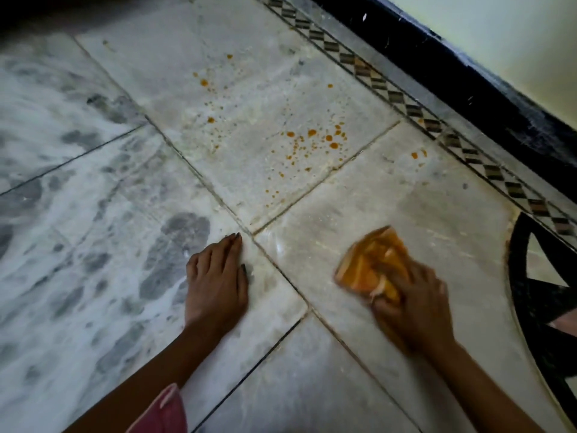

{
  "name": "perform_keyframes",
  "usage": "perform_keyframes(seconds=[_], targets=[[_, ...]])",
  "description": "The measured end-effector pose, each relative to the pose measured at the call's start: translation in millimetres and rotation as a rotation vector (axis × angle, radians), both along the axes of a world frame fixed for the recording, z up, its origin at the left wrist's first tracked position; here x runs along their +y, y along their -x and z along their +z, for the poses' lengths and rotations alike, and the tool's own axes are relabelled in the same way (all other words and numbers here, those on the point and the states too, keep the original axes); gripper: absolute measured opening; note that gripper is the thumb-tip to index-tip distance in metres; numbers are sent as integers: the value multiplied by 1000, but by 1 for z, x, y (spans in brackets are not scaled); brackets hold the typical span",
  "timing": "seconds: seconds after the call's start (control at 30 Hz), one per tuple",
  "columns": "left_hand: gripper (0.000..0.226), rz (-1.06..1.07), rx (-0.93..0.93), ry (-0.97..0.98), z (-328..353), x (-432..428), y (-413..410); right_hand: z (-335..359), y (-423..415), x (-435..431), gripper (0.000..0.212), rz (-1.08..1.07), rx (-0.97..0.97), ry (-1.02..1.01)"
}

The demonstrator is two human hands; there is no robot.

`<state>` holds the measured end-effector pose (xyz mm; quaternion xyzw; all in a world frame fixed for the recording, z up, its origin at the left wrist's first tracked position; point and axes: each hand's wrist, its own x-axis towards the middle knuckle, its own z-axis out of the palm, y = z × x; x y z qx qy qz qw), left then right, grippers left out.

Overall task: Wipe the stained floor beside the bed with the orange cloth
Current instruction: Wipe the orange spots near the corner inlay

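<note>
**Orange cloth on marble tile, gripped by right hand, near the spatter**

Marble floor [312, 385], pale tiles with dark grout lines, seen from above. The orange cloth [368, 260] is bunched up and lies on the tile at lower right, flat against the floor. The right hand [415, 301] sits on the cloth's near end, fingers curled into the fabric and gripping it; hand and cloth are both motion-blurred, so exact finger placement is unclear.

The left hand [215, 282] is planted palm down on the neighbouring tile, fingers straight and close together, tips near the grout crossing; it holds nothing. It is well apart from the cloth.

Orange stains [312, 139] are scattered as drops and specks over the tile beyond the hands, densest toward its right side, with a couple more drops [416, 154] on the cloth's own tile near the border. The cloth is not touching them.

White streaky residue [62, 214] with grey patches covers the left tiles. A diamond-pattern border strip [396, 96] runs diagonally at upper right, then a black skirting [468, 79] and a pale wall [515, 29]. A black curved frame [537, 301] stands at the right edge; what it belongs to is unclear. Pink fabric [165, 410] shows at the bottom by the left forearm
</note>
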<state>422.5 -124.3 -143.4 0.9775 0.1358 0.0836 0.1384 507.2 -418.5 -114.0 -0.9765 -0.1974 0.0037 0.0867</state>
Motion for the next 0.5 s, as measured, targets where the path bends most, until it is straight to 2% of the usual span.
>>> perform_keyframes(seconds=[0.07, 0.13, 0.2, 0.3, 0.43, 0.5], targets=[[51, 6, -5, 3, 0, 0, -1, 3, -46, 28, 68, -216, 16, 12], [51, 20, -9, 21, -1, 0, -1, 7, -78, 84, 63, -283, 35, 3], [52, 63, -23, 64, -1, 0, -1, 8, -84, 144, 57, -170, 56, -13], [52, 173, -76, 178, -3, 3, -1, 1, -38, 188, 56, 103, 85, 1], [53, 193, -119, 242, -5, 5, 0, 2, 25, 116, 55, 265, 78, -122], [54, 184, -96, 252, -4, 5, 0, 2, 30, 55, 56, 260, 34, -85]])
